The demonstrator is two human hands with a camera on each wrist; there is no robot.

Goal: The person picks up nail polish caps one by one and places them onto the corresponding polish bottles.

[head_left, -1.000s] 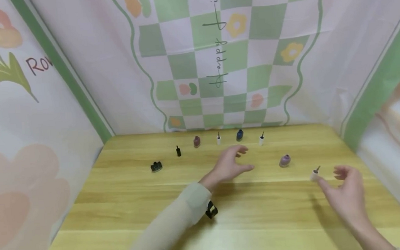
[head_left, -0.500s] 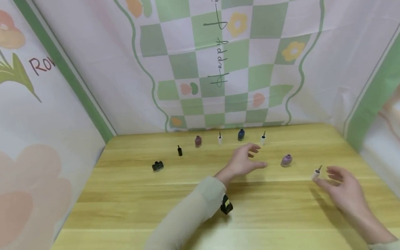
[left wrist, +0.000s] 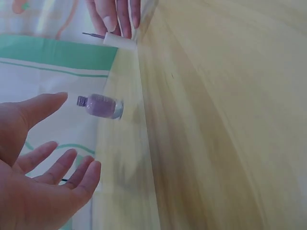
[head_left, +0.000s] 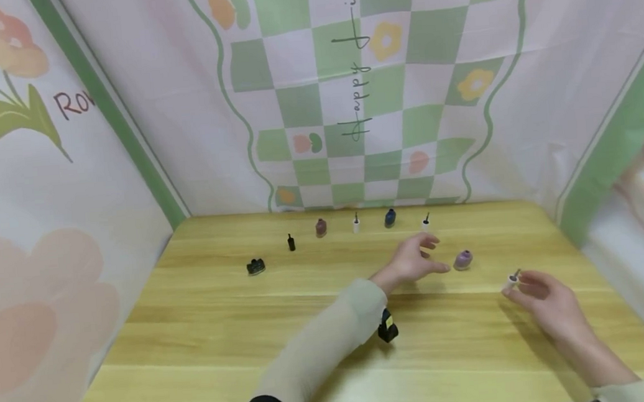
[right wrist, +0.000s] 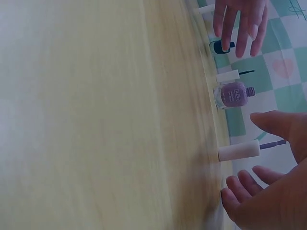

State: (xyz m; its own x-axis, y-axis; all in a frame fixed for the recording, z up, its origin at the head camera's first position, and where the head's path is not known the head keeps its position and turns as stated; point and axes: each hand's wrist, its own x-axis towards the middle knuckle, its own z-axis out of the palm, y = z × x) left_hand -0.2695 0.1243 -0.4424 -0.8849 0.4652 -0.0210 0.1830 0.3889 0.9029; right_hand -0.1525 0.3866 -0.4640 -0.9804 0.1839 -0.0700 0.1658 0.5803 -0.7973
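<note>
In the head view my left hand [head_left: 413, 260] reaches over the table, thumb and fingers apart and holding nothing. Just right of its thumb tip stands an uncapped purple nail polish bottle [head_left: 463, 260]; the left wrist view shows the bottle [left wrist: 101, 106] beyond the spread fingers. My right hand [head_left: 554, 306] is beside a white nail polish cap [head_left: 511, 283], which stands with its brush pointing up. From the right wrist, that cap [right wrist: 239, 150] appears between thumb and fingers, with gaps on both sides.
Along the back stand a blue bottle [head_left: 390, 218], two white brush caps [head_left: 356, 225] [head_left: 426, 223] and a mauve bottle [head_left: 321, 228]. Further left are a black brush cap [head_left: 291, 243] and a dark bottle [head_left: 256, 266]. A patterned curtain [head_left: 337, 94] hangs behind the table [head_left: 197, 334].
My left hand has moved right, closer to the purple bottle. The right hand has shifted slightly, its fingers coming nearer to the white cap. The bottles and caps stay in place.
</note>
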